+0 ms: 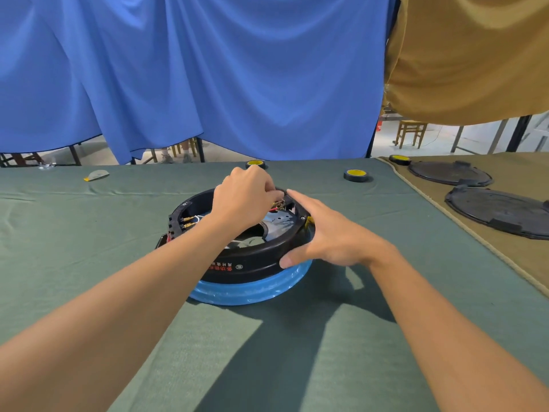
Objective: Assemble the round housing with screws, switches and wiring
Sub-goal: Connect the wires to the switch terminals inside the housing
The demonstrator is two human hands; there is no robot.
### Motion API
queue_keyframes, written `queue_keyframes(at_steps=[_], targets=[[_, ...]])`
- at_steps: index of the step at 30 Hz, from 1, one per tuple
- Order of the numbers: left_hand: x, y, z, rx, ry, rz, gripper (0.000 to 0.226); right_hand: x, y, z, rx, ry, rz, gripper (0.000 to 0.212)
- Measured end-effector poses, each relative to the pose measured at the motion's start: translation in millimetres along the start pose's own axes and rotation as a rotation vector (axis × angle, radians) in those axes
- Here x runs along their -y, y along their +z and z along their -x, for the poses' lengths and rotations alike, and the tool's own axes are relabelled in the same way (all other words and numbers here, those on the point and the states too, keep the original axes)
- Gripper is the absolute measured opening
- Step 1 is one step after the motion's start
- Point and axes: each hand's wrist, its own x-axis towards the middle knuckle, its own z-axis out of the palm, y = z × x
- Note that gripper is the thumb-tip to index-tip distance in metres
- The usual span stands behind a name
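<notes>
The round black housing (243, 263) with a blue-wrapped lower rim (252, 289) sits upside down on the green cloth at the table's middle. Brass terminals and white wires (190, 221) show at its left inner wall. My left hand (243, 200) reaches over the housing with curled fingers and pinches a small brass terminal with a red wire (277, 206) at the far inner rim. My right hand (323, 233) lies spread on the housing's right rim, forefinger stretched toward that terminal, thumb pressing the outer wall.
Two black tape rolls with yellow cores (356, 175) (256, 164) lie behind the housing; a third (399, 159) sits on the tan cloth at right beside two round black cover plates (450, 173) (499, 212). A grey scrap (96, 174) lies far left.
</notes>
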Motion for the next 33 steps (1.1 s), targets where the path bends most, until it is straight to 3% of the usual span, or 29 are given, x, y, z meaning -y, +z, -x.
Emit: queue_keyframes(at_steps=[4,8,12,16,18,20,24,33], targets=[[7,-12,22,-0.035,0.123,-0.089,0.036,-9,7,-17,-0.079,0.039,0.028,0.111],[21,-3,54,-0.199,0.348,-0.252,0.042,-10,12,-41,-0.158,0.065,0.121,0.104],[43,20,73,-0.263,0.439,-0.303,0.044,-17,11,-44,-0.255,0.062,0.191,0.085],[51,39,74,-0.28,0.386,-0.343,0.083,-33,3,-30,-0.425,0.13,0.308,0.048],[44,43,68,-0.272,0.304,-0.331,0.092,-39,7,-24,-0.416,0.179,0.402,0.036],[39,49,63,-0.253,0.257,-0.325,0.089,-43,15,-21,-0.37,0.19,0.5,0.03],[37,56,59,-0.295,0.249,-0.292,0.069,-40,20,-21,-0.47,0.21,0.581,0.022],[40,57,60,-0.293,0.256,-0.271,0.065,-29,34,-1,-0.538,0.243,0.563,0.016]])
